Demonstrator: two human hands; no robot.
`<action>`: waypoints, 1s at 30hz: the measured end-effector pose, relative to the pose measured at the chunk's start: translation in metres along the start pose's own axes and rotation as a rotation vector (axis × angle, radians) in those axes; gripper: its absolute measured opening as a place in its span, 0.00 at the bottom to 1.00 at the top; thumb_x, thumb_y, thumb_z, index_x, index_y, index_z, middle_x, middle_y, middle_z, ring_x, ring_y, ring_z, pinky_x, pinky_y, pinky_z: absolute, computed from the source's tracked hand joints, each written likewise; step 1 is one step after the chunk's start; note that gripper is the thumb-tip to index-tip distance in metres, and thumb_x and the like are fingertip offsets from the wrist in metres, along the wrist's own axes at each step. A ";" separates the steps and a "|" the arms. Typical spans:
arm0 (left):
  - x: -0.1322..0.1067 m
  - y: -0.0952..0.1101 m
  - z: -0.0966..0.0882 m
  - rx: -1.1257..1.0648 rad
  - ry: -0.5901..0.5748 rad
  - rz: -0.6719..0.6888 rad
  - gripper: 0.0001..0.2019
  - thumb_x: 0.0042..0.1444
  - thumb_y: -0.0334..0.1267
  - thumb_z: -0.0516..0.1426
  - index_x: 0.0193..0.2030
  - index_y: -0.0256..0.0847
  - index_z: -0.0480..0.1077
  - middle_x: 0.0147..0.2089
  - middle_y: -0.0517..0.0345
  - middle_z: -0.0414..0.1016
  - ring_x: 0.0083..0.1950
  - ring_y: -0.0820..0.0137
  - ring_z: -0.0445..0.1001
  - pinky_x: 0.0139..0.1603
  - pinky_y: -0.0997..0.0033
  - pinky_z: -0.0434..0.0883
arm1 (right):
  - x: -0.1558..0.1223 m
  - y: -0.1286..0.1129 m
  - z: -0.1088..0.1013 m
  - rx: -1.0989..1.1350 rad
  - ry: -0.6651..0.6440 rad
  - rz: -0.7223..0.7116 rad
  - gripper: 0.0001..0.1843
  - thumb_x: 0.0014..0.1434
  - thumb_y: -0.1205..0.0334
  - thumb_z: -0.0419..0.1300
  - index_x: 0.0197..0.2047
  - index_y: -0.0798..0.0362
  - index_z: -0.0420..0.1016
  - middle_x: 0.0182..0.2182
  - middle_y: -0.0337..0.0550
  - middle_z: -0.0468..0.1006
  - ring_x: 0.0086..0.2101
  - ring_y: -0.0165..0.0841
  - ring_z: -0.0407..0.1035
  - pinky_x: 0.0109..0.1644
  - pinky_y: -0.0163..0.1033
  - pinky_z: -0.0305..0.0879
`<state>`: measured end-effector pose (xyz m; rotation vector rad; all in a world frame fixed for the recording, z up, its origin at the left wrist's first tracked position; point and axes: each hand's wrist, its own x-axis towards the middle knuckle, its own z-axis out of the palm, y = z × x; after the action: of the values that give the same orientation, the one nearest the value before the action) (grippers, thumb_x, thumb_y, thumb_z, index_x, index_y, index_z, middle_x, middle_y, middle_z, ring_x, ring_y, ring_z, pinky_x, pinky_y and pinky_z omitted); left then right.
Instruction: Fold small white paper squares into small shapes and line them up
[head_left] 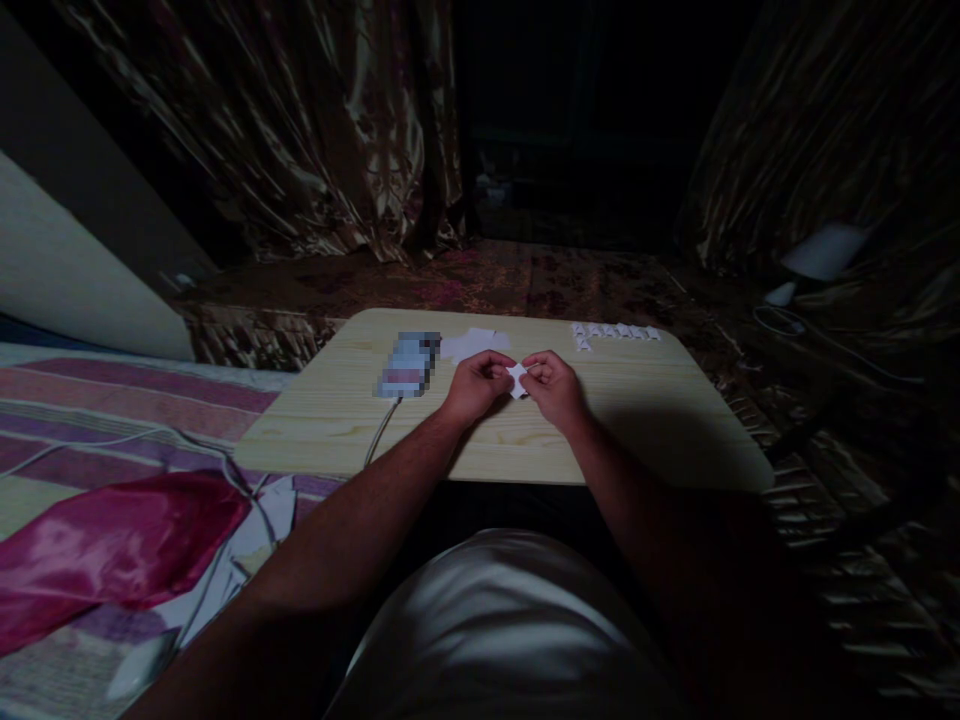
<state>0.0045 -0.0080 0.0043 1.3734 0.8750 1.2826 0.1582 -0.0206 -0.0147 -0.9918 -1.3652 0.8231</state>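
Observation:
Between my two hands, above the middle of the wooden table [330, 440], is a small folded piece of white paper [517, 380]. My left hand [480, 385] pinches its left side with thumb and fingers. On the right side, my right hand [553, 388] grips it the same way. Flat sheets of white paper [480, 345] lie on the table just beyond my left hand. Toward the far right corner, several small folded white paper pieces [615, 332] sit in a row, with one more in front of the row's left end.
Left of my hands lies a blurred-out phone-like device [409, 365] with a white cable [381, 430] running off the table's near edge. A striped bed with a pink shiny cloth [127, 545] is at the left. A white lamp [825, 250] stands at the right beyond the table.

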 end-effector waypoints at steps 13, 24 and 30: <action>0.003 -0.009 -0.003 -0.002 -0.055 0.001 0.13 0.41 0.34 0.64 0.37 0.37 0.76 0.24 0.63 0.70 0.22 0.78 0.63 0.25 0.76 0.60 | -0.001 -0.002 0.001 0.003 -0.010 0.042 0.10 0.48 0.61 0.62 0.36 0.50 0.70 0.24 0.33 0.75 0.23 0.28 0.69 0.27 0.32 0.63; -0.001 -0.005 0.000 0.005 -0.060 0.030 0.11 0.41 0.33 0.63 0.35 0.37 0.75 0.21 0.65 0.66 0.21 0.78 0.59 0.23 0.76 0.56 | -0.001 -0.002 0.001 -0.098 -0.010 0.037 0.08 0.48 0.61 0.60 0.34 0.49 0.70 0.24 0.33 0.74 0.25 0.29 0.69 0.29 0.33 0.64; -0.001 -0.006 0.001 0.042 -0.051 0.052 0.09 0.41 0.33 0.63 0.33 0.37 0.74 0.22 0.65 0.66 0.22 0.78 0.60 0.24 0.76 0.56 | -0.003 -0.004 0.001 -0.107 -0.011 -0.004 0.06 0.47 0.64 0.59 0.32 0.49 0.70 0.22 0.32 0.71 0.23 0.28 0.65 0.27 0.33 0.61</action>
<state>0.0062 -0.0077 -0.0016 1.4644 0.8404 1.2695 0.1565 -0.0246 -0.0120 -1.0681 -1.4330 0.7597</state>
